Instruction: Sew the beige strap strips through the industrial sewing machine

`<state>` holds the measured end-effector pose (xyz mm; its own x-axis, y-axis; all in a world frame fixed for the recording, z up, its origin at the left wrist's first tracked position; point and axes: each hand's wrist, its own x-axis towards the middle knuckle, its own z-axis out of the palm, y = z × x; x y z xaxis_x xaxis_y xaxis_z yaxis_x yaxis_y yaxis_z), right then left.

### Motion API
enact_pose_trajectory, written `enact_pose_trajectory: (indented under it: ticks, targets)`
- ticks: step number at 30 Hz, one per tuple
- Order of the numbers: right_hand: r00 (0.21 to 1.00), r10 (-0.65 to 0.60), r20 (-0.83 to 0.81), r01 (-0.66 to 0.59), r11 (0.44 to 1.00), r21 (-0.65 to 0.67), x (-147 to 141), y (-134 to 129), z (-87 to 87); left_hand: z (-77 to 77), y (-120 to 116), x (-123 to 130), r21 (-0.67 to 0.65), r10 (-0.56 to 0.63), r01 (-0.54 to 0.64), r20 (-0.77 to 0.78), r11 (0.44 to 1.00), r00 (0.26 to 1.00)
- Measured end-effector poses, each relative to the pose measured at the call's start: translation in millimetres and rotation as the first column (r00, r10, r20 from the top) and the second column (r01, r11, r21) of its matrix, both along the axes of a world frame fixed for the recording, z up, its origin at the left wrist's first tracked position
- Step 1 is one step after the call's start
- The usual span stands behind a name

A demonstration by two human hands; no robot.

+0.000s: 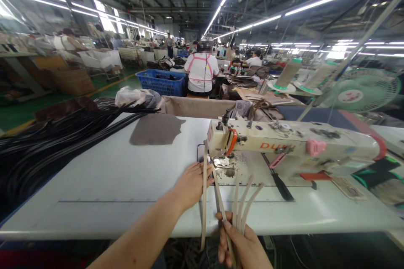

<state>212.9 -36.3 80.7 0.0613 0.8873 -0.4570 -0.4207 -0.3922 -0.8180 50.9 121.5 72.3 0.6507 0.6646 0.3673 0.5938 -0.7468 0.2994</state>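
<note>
My left hand lies flat on the white table beside the needle area of the sewing machine, its fingers stretched toward the presser foot. One narrow beige strip crosses over those fingers and hangs past the table's front edge. In my right hand, at that edge, several beige strips are gripped and fan upward. Another strip runs from this hand up to the needle area. The exact spot under the needle is too small to make out.
A black-handled tool lies right of the needle. A grey-brown piece of material is at the table's back left. Long black strips hang over the left side. Behind are a blue crate, a seated person and a fan.
</note>
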Motion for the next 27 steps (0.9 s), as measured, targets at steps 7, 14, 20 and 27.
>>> enact_pose_trajectory:
  ticks: [7, 14, 20, 27]
  targets:
    - [1.000, 0.005, 0.019, -0.005, 1.000, -0.028, -0.7, -12.5, 11.2, 6.1, -0.3, 0.1, 0.012, 0.008, -0.008, -0.007, 1.000, 1.000]
    - [1.000, 0.002, 0.023, 0.000, 0.996, -0.086, -4.1, -26.5, 25.7, 10.8, 0.5, -1.4, -0.035, 0.011, -0.013, -0.065, 0.999, 0.998]
    - [0.999, 0.027, 0.033, -0.024, 0.994, -0.110, -1.1, -32.6, 18.0, 8.8, 2.6, -2.3, -0.051, 0.008, -0.011, -0.061, 0.999, 0.998]
    - [0.999, 0.021, 0.037, -0.016, 0.993, -0.116, -0.9, -36.2, 16.7, 10.0, 2.0, -3.3, -0.071, 0.003, -0.008, -0.077, 0.997, 0.997]
